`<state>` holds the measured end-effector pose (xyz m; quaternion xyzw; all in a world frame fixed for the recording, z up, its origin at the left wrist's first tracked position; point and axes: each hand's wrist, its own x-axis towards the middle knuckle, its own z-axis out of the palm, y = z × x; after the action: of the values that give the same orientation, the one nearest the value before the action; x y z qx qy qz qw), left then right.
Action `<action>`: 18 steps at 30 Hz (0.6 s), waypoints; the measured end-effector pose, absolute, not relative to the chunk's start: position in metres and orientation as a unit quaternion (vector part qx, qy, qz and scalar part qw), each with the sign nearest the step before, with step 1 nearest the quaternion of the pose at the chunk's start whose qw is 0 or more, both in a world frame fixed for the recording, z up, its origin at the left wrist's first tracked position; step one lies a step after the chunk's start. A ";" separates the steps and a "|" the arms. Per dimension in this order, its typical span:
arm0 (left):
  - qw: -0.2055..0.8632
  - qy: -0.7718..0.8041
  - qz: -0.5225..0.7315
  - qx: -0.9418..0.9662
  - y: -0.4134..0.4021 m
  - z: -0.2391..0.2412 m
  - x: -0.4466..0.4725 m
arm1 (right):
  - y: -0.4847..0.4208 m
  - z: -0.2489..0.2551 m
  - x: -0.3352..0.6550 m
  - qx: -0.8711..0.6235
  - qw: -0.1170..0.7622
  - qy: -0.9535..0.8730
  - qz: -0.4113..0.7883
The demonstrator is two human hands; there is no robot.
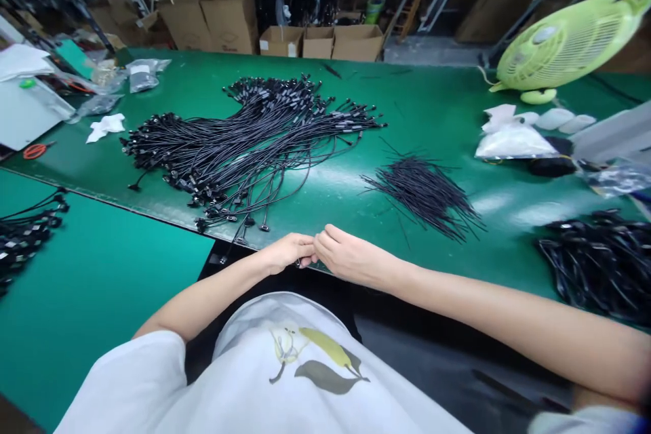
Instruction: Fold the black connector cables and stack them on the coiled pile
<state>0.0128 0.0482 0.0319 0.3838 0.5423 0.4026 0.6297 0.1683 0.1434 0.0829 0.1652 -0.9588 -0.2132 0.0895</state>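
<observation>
My left hand (287,252) and my right hand (346,256) meet at the near edge of the green table (437,102), fingers curled and pinched together on something small and dark that I cannot make out. A big heap of black cables with connectors (244,142) lies just beyond my left hand. A smaller bundle of thin black ties (424,193) lies beyond my right hand.
A pile of black coiled cables (595,258) lies at the right, more cables (25,230) on the left mat. A green fan (569,41), white bags (513,139), orange scissors (38,149) and cardboard boxes (320,41) ring the table.
</observation>
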 end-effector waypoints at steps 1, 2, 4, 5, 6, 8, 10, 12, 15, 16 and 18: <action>0.635 0.545 0.395 0.378 0.047 0.032 0.014 | 0.141 0.081 0.168 0.173 0.082 -0.960 -0.204; 0.635 0.552 0.388 0.377 0.045 0.031 0.016 | 0.139 0.077 0.167 0.173 0.076 -0.963 -0.192; 0.626 0.563 0.386 0.376 0.044 0.031 0.020 | 0.138 0.070 0.165 0.151 0.068 -0.970 -0.177; 0.621 0.566 0.391 0.377 0.044 0.031 0.022 | 0.138 0.066 0.163 0.133 0.062 -0.974 -0.175; 0.616 0.567 0.398 0.376 0.044 0.032 0.023 | 0.139 0.063 0.162 0.113 0.057 -0.977 -0.172; 0.605 0.566 0.428 0.360 0.046 0.033 0.024 | 0.143 0.059 0.158 0.075 0.050 -0.981 -0.169; 0.600 0.553 0.482 0.319 0.050 0.035 0.025 | 0.147 0.058 0.153 0.036 0.054 -0.984 -0.165; 0.603 0.527 0.536 0.269 0.055 0.036 0.026 | 0.149 0.059 0.148 -0.015 0.065 -0.987 -0.148; 0.594 0.485 0.600 0.228 0.063 0.039 0.024 | 0.147 0.062 0.142 -0.112 0.105 -0.987 -0.050; 0.580 0.475 0.623 0.224 0.066 0.041 0.022 | 0.146 0.063 0.140 -0.144 0.130 -0.981 0.009; 0.531 0.459 0.673 0.233 0.070 0.048 0.015 | 0.143 0.063 0.137 -0.198 0.195 -0.947 0.160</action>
<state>0.0149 0.0698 0.0479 0.2332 0.4588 0.6730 0.5311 0.1366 0.1433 0.0625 -0.1980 -0.9471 0.1604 0.1950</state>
